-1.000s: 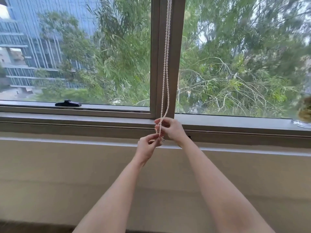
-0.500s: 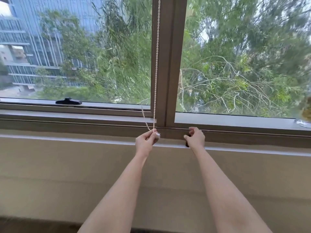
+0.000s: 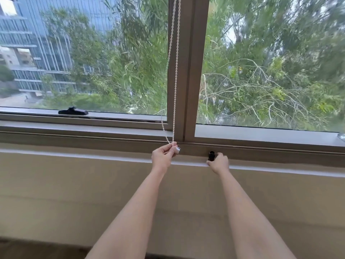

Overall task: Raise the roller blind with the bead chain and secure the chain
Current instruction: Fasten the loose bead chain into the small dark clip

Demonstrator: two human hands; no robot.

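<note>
A white bead chain [image 3: 175,75] hangs down in front of the window's centre post [image 3: 188,71]. My left hand [image 3: 164,156] pinches the bottom of its loop just below the sill, holding it taut. A small black chain holder [image 3: 211,155] is fixed to the frame under the right pane. My right hand [image 3: 218,163] rests at this holder, fingers curled against it. The blind itself is out of view above.
A black window handle [image 3: 73,111] lies on the left sill [image 3: 84,126]. A glass object [image 3: 341,135] sits at the far right of the sill. A beige wall [image 3: 74,193] runs below the window.
My right hand let go of the chain and moved right and down to the black holder. My left hand kept the chain and moved slightly left.
</note>
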